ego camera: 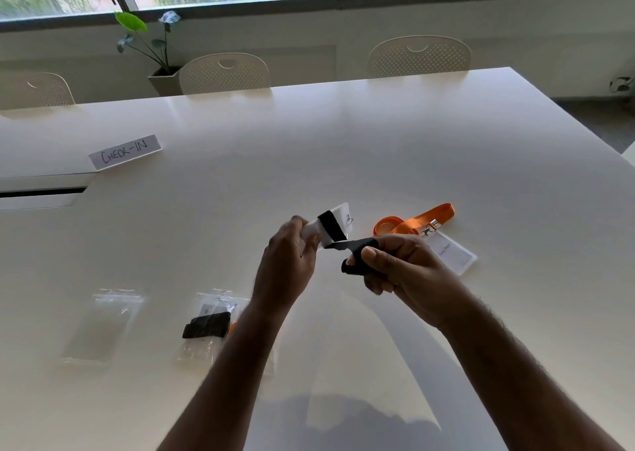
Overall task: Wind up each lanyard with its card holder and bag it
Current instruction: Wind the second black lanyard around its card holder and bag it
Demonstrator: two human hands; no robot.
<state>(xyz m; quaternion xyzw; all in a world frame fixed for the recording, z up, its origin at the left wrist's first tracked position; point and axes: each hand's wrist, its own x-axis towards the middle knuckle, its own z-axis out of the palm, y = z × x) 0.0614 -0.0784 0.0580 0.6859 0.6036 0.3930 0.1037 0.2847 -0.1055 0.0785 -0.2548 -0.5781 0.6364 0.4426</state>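
My left hand (pixel 287 261) holds a white card holder (pixel 338 215) above the table, with a black lanyard (pixel 331 226) wrapped around its middle. The free end of that black strap (pixel 357 256) runs to my right hand (pixel 402 268), which pinches it between thumb and fingers. An orange lanyard (pixel 414 223) lies flat on the table behind my right hand, clipped to a second card holder (pixel 452 254). At the lower left a clear bag (pixel 209 327) holds a wound black lanyard with its card. An empty clear bag (pixel 103 327) lies further left.
The white table (pixel 343 148) carries a paper sign reading CHECK-IN (pixel 124 151) at the left. A cable slot (pixel 41 193) opens at the table's left edge. Three white chairs (pixel 225 74) and a potted plant (pixel 161 52) stand beyond the far edge.
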